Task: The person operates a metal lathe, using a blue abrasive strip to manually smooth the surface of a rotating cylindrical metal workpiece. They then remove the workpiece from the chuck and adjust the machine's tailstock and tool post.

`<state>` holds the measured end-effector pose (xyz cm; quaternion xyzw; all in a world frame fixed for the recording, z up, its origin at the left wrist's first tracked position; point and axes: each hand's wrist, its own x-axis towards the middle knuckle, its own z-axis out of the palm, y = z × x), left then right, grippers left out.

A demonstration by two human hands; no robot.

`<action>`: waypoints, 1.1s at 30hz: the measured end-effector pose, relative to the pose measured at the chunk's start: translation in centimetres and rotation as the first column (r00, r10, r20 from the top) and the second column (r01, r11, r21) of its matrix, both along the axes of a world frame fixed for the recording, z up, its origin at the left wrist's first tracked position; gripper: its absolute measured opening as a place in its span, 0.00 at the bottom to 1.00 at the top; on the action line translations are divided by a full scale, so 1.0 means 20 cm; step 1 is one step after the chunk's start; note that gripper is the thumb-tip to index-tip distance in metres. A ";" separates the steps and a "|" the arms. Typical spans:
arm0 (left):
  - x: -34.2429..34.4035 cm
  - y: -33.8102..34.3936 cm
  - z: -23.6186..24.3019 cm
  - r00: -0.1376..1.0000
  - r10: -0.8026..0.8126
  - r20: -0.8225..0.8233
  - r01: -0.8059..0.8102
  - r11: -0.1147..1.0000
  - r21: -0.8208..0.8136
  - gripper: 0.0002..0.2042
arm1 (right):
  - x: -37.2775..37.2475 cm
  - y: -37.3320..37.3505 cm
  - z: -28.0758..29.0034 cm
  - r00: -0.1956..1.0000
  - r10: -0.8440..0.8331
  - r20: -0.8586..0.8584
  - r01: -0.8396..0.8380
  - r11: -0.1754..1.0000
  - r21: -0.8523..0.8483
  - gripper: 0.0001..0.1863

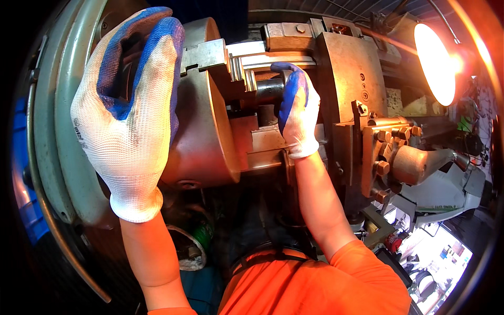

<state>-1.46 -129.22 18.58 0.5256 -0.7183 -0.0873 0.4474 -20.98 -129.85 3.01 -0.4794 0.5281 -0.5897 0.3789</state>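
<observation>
Two gloved hands at a lathe: my left hand [128, 113] lies flat on the chuck [202, 110], grip apart; my right hand [296, 107] has its grip clamped on the dark round workpiece [269, 90] seated in the chuck jaws. I judge seating is in hand; tightening needs the piece held true. One green can [202, 233] below the chuck, its label unreadable; lamp [434, 63] upper right.

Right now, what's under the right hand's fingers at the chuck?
The right hand wraps a dark metal cylinder held in the chuck jaws. Its stub near the jaws shows; the fingers cover its far end.
</observation>
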 end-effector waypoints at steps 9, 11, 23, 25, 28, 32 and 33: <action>0.01 0.00 -0.01 0.999 0.036 0.020 -0.036 0.999 0.022 0.16 | -0.06 -0.03 0.13 0.982 0.119 0.149 -0.159 0.942 0.295 0.19; 0.01 0.00 -0.01 0.998 0.058 0.032 -0.058 0.998 0.012 0.15 | -0.05 -0.02 0.10 0.990 0.051 0.134 -0.090 0.948 0.305 0.20; -0.03 -0.01 0.02 0.991 0.118 -0.061 -0.118 0.993 0.006 0.12 | -0.04 0.58 0.18 0.829 0.067 0.556 -0.244 0.937 0.251 0.31; -0.07 -0.02 0.02 0.991 0.097 -0.093 -0.095 0.995 0.029 0.12 | -0.11 0.77 0.20 0.719 0.116 0.685 -0.413 0.864 0.288 0.32; -0.03 -0.04 0.01 0.985 0.172 0.005 -0.172 0.983 0.058 0.16 | -0.27 1.01 0.30 0.691 0.134 0.710 -0.463 0.837 0.292 0.33; -0.02 -0.08 -0.03 0.994 0.113 -0.008 -0.111 0.987 0.118 0.15 | -0.60 1.30 0.40 0.808 0.022 0.588 -0.259 0.911 0.322 0.34; 0.03 -0.10 -0.06 0.997 0.057 -0.052 -0.050 0.992 0.120 0.15 | -0.70 1.36 0.45 0.853 -0.065 0.517 -0.160 0.912 0.378 0.34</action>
